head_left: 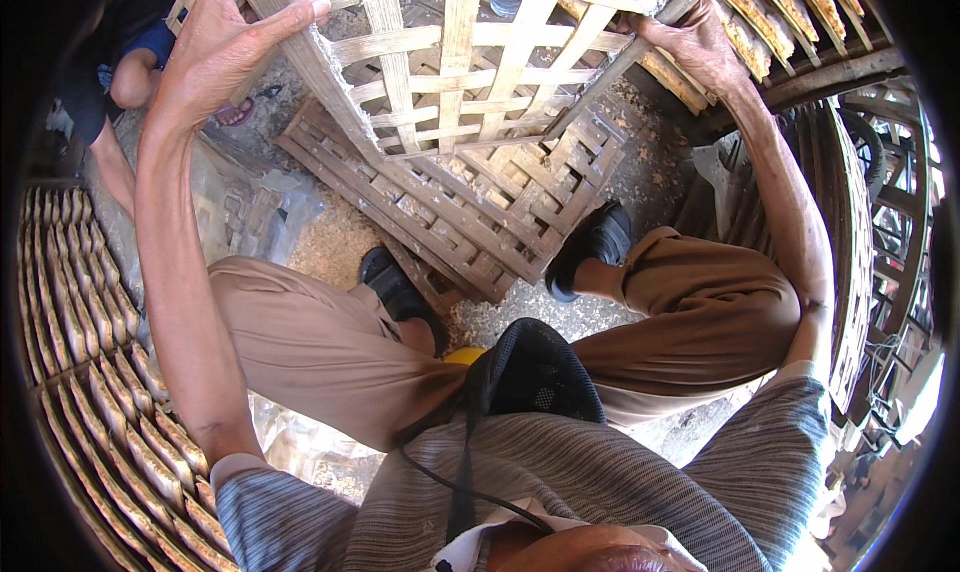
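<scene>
Both my hands hold up a woven lattice tray (455,47) with a wooden frame and open slats, raised in front of me. My left hand (225,47) is closed on its left frame bar, thumb laid along the wood. At the right bar, my right hand (700,52) grips the frame, its fingertips partly hidden behind the wood. Below, on the floor between my feet, lies a second lattice tray (440,212), flat and turned at an angle, with crumbs on its slats. The raised tray overlaps its far part.
Rows of pale, crumb-edged slabs (110,392) line the left side; similar slabs (750,27) stand at the upper right. A stack of trays (805,172) rises beside my right arm. Clear plastic sheeting (265,212) lies on the left floor. Another person's arm (113,167) shows at upper left.
</scene>
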`<state>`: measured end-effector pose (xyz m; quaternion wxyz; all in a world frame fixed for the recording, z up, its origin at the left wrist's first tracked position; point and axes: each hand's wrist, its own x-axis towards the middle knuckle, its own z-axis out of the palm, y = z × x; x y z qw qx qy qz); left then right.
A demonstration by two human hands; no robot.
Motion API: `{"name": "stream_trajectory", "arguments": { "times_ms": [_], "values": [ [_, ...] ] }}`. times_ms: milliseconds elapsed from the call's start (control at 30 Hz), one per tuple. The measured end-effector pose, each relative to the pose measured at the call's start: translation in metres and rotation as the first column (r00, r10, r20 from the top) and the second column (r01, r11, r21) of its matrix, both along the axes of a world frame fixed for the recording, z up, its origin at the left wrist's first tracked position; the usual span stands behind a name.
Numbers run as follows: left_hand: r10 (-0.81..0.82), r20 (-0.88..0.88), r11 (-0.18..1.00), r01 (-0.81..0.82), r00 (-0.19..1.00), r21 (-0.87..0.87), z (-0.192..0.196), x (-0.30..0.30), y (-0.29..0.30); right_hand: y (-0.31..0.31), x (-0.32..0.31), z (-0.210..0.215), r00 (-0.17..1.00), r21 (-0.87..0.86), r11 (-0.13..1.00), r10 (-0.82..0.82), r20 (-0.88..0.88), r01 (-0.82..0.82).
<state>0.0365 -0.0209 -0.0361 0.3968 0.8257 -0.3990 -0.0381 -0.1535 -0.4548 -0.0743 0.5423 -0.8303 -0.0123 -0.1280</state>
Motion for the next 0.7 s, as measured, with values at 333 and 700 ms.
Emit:
{"name": "stream_trajectory", "arguments": {
  "times_ms": [333, 700],
  "values": [
    [0.045, 0.006, 0.999, -0.045, 0.999, 0.004, 0.000, -0.001, 0.001, -0.016, -0.001, -0.010, 0.974, -0.336, 0.942, -0.076, -0.211, 0.001],
    [-0.004, -0.003, 0.999, 0.004, 1.000, -0.038, 0.008, -0.012, -0.005, -0.039, 0.000, 0.018, 0.998, -0.241, 0.970, -0.045, -0.036, 0.035]
  ]
}}
